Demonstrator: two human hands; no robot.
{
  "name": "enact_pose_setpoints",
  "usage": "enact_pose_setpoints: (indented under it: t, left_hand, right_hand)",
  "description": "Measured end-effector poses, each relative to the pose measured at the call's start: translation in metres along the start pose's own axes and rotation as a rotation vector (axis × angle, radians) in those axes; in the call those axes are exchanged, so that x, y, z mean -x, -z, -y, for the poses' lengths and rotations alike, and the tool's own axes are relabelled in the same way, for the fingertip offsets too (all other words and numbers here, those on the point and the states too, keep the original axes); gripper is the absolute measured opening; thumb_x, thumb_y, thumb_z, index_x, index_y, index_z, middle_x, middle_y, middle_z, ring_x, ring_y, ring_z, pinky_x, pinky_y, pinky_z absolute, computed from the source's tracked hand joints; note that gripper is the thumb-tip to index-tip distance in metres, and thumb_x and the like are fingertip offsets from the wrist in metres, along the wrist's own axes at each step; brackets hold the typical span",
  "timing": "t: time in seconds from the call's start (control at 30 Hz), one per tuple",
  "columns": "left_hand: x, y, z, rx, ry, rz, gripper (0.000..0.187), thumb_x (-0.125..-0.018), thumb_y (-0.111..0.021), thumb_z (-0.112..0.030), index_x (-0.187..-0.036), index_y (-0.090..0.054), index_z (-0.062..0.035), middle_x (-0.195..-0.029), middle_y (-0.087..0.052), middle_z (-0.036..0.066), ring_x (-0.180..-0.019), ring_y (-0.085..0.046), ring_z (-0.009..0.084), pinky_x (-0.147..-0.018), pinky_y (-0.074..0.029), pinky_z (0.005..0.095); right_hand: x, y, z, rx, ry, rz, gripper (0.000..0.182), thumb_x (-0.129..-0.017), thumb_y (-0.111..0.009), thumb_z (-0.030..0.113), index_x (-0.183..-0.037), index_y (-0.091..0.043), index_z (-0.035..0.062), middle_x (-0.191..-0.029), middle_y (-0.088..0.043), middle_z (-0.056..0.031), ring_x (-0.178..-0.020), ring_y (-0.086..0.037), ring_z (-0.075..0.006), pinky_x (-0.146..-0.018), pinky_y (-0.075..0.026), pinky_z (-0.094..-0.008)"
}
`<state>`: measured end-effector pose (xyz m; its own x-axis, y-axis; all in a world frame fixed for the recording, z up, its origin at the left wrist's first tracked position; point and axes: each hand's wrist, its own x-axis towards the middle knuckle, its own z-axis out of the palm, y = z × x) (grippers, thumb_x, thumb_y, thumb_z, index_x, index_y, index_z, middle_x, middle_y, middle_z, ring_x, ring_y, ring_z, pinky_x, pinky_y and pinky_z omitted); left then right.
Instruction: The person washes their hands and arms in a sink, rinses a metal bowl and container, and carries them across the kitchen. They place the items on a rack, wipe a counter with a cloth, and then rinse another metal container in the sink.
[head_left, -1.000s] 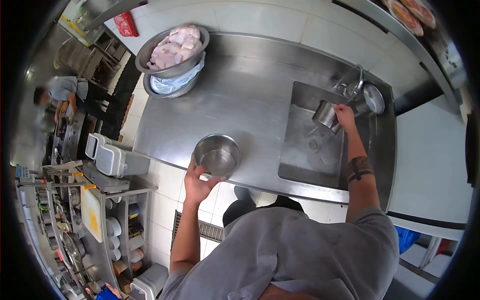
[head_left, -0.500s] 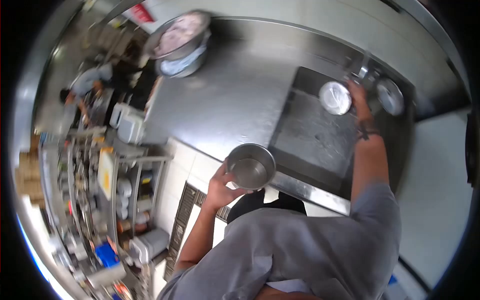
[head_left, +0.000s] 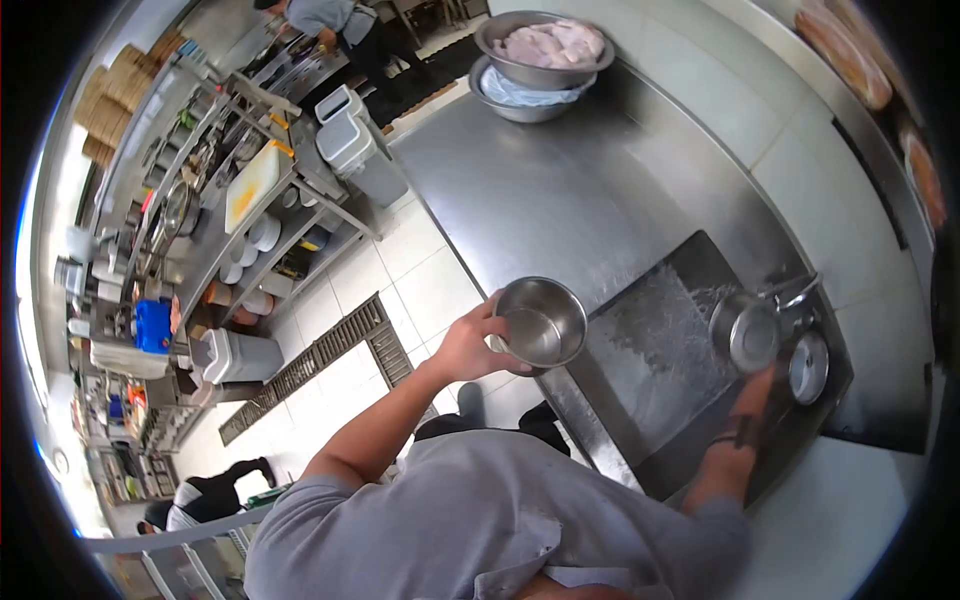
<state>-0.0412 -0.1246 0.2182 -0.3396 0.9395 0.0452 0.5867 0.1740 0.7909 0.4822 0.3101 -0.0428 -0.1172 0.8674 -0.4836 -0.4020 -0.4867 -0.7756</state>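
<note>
My left hand (head_left: pixel 472 343) is closed around the rim and side of an open round steel container (head_left: pixel 545 325), held tilted above the counter's front edge by the sink. Its shiny inside looks wet. Over the sink's right end, my right hand (head_left: pixel 762 380) grips a second round steel container (head_left: pixel 752 338), whose base faces the camera. That container hides most of my right fingers. The tap (head_left: pixel 797 293) is just beyond it. A round metal piece (head_left: pixel 809 368) lies in the sink corner beside my right hand. Water wets the sink floor (head_left: pixel 640 370).
Stacked steel bowls at the counter's far end hold pale raw meat (head_left: pixel 550 44), with a plastic bag (head_left: pixel 530 88) between them. Left of the steel counter (head_left: pixel 530 190) stand lidded bins (head_left: pixel 355 150) and a shelf rack with a cutting board (head_left: pixel 252 187). Other people are farther off.
My view has swung leftward. The container in my right hand has turned from its bright, wet side to its base, near the tap. My left hand still holds its container.
</note>
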Motion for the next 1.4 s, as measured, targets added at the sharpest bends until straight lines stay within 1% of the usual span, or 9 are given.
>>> enact_pose_setpoints:
  t: [0.2, 0.23, 0.33, 0.4, 0.6, 0.7, 0.93, 1.2, 1.4]
  left_hand:
    - [-0.003, -0.031, 0.034, 0.558, 0.413, 0.01, 0.03, -0.07, -0.096, -0.015, -0.081, -0.07, -0.0031, -0.125, -0.066, 0.016, -0.122, -0.063, 0.0299, -0.1, -0.051, 0.0433]
    - [-0.005, -0.037, 0.057, 0.666, 0.482, 0.106, 0.037, -0.085, -0.088, -0.029, -0.106, -0.072, -0.0044, -0.128, -0.063, 0.016, -0.118, -0.063, 0.0282, -0.098, -0.051, 0.042]
    - [-0.018, -0.045, 0.049, 1.427, 0.711, -0.018, 0.068, -0.094, -0.072, -0.056, -0.138, -0.058, -0.0063, -0.139, -0.058, 0.018, -0.122, -0.063, 0.0315, -0.101, -0.051, 0.0394]
    - [-0.034, -0.051, 0.052, 1.612, 0.837, 0.173, 0.099, -0.09, -0.05, -0.084, -0.152, -0.044, -0.0067, -0.138, -0.06, 0.025, -0.127, -0.061, 0.0362, -0.11, -0.049, 0.0456]
    - [-0.073, -0.068, 0.025, 1.587, 0.655, 0.518, 0.105, -0.088, -0.025, -0.093, -0.138, -0.061, -0.0081, -0.107, -0.076, 0.017, -0.088, -0.077, 0.0304, -0.073, -0.066, 0.0368]
    - [-0.066, -0.059, 0.028, 1.479, 0.578, 0.828, 0.098, -0.089, -0.025, -0.092, -0.142, -0.06, -0.0164, -0.106, -0.078, 0.009, -0.083, -0.078, 0.0252, -0.07, -0.068, 0.036]
    - [-0.027, -0.026, 0.077, 1.437, 0.637, 0.943, 0.111, -0.085, -0.025, -0.096, -0.117, -0.071, -0.001, -0.087, -0.077, 0.019, -0.072, -0.078, 0.0263, -0.063, -0.066, 0.0348]
    - [0.05, 0.06, 0.205, 1.565, 0.68, 0.617, 0.077, -0.102, -0.033, -0.072, -0.112, -0.071, -0.0057, -0.085, -0.076, 0.014, -0.073, -0.077, 0.0205, -0.054, -0.062, 0.0245]
    - [0.148, 0.194, 0.255, 1.182, 0.666, 0.376, 0.071, -0.106, -0.031, -0.067, -0.137, -0.061, -0.0097, -0.127, -0.068, 0.015, -0.116, -0.069, 0.0289, -0.088, -0.062, 0.0467]
  right_hand:
    - [0.038, 0.131, -0.271, 0.731, 0.041, 0.084, 0.026, -0.101, -0.06, 0.032, -0.113, -0.075, 0.0148, -0.121, -0.073, -0.0093, -0.114, -0.067, -0.0226, -0.093, -0.052, -0.0434]
    - [0.052, 0.12, -0.292, 0.748, 0.1, -0.066, 0.034, -0.096, -0.063, 0.042, -0.115, -0.074, 0.015, -0.123, -0.072, -0.0069, -0.115, -0.067, -0.025, -0.095, -0.053, -0.0458]
    - [0.113, 0.002, -0.224, -0.283, -0.477, -0.283, 0.045, -0.097, -0.054, 0.044, -0.132, -0.067, 0.0188, -0.14, -0.066, -0.004, -0.126, -0.062, -0.025, -0.11, -0.045, -0.0497]
    - [0.126, -0.034, -0.176, -0.421, -0.38, -0.134, 0.055, -0.098, -0.058, 0.049, -0.135, -0.066, 0.0087, -0.135, -0.068, -0.0064, -0.121, -0.065, -0.0288, -0.102, -0.053, -0.0452]
    - [0.087, -0.067, -0.056, -0.204, 0.119, 0.165, 0.06, -0.101, -0.057, 0.049, -0.139, -0.063, 0.0032, -0.139, -0.065, -0.0109, -0.123, -0.064, -0.0312, -0.105, -0.051, -0.0458]
    - [0.168, -0.182, -0.023, 0.242, 0.226, -0.54, 0.061, -0.108, -0.052, 0.042, -0.142, -0.053, -0.0093, -0.143, -0.059, -0.0161, -0.124, -0.062, -0.0301, -0.107, -0.049, -0.045]
    - [0.257, -0.322, -0.137, 0.219, 0.27, -0.113, 0.068, -0.106, -0.055, 0.052, -0.135, -0.057, -0.0097, -0.138, -0.062, -0.0202, -0.12, -0.064, -0.0321, -0.101, -0.053, -0.0434]
    - [0.392, -0.494, -0.227, 0.318, 0.023, 0.191, 0.075, -0.101, -0.064, 0.053, -0.143, -0.054, -0.0089, -0.139, -0.063, -0.0171, -0.121, -0.065, -0.0287, -0.103, -0.052, -0.0417]
    - [0.433, -0.584, -0.318, 0.442, -0.025, 0.407, 0.052, -0.093, -0.08, 0.041, -0.116, -0.07, -0.0038, -0.118, -0.071, -0.0115, -0.106, -0.069, -0.0239, -0.095, -0.057, -0.0393]
